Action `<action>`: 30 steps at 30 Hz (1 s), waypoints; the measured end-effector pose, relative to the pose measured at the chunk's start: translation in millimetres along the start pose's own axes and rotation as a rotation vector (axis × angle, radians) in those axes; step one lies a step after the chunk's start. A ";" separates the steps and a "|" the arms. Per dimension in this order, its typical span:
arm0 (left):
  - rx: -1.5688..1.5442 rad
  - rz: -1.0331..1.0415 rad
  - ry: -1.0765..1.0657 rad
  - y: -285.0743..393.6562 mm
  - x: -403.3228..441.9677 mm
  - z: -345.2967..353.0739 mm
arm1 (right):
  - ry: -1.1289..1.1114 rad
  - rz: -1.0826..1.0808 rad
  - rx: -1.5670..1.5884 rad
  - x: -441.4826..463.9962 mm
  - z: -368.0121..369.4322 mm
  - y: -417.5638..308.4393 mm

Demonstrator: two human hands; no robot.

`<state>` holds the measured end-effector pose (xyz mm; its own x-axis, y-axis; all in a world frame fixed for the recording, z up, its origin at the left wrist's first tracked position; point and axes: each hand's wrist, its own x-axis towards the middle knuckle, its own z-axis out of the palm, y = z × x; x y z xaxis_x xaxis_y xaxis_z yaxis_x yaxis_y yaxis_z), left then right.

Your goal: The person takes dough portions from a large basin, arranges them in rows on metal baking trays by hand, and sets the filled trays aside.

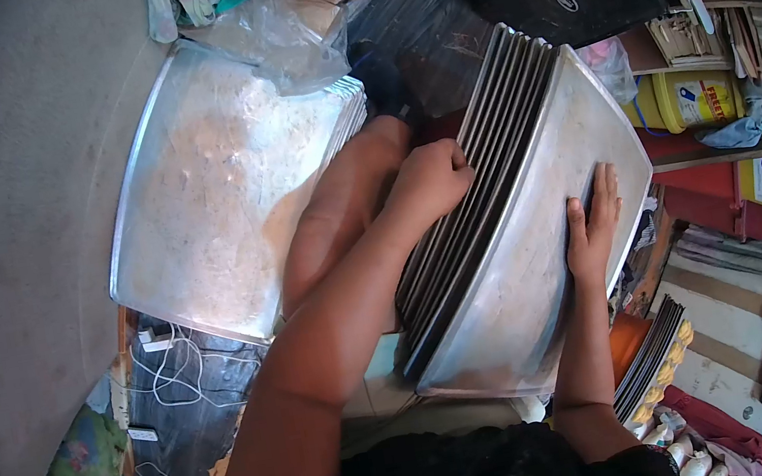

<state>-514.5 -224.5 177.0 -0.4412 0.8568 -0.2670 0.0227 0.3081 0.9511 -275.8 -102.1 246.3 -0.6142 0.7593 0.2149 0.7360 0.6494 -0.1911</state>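
A stack of thin rectangular silver metal trays (522,246) is standing tilted between the left hand (433,180), curling at the edges, any pinch unclear, and the right hand (595,222), resting open-palmed on the outer face

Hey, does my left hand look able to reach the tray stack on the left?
Likely yes. Your left hand is by the tilted trays and a leg is between, but the left tray stack looks near, its broad face mostly uncovered; a plastic bag covers only one far corner.

Fisheye-curved edges, black corners, bright glare on left tray stack (194,188), softer sheen on handled trays (517,246)
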 end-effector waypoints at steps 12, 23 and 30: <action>-0.112 0.274 0.086 -16.3 11.2 19.4 | 0.008 0.007 -0.002 0.1 -1.8 -3.8; -0.156 0.389 0.119 -4.6 6.5 22.9 | 0.006 0.011 0.002 -0.6 -1.7 -3.0; -0.155 0.462 0.141 11.8 -5.7 21.1 | 0.009 0.009 0.013 -0.6 -3.5 -4.8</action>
<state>-492.9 -217.0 186.5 -0.5334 0.8218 0.2003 0.1151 -0.1641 0.9797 -278.0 -105.9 250.4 -0.6049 0.7649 0.2213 0.7379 0.6429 -0.2053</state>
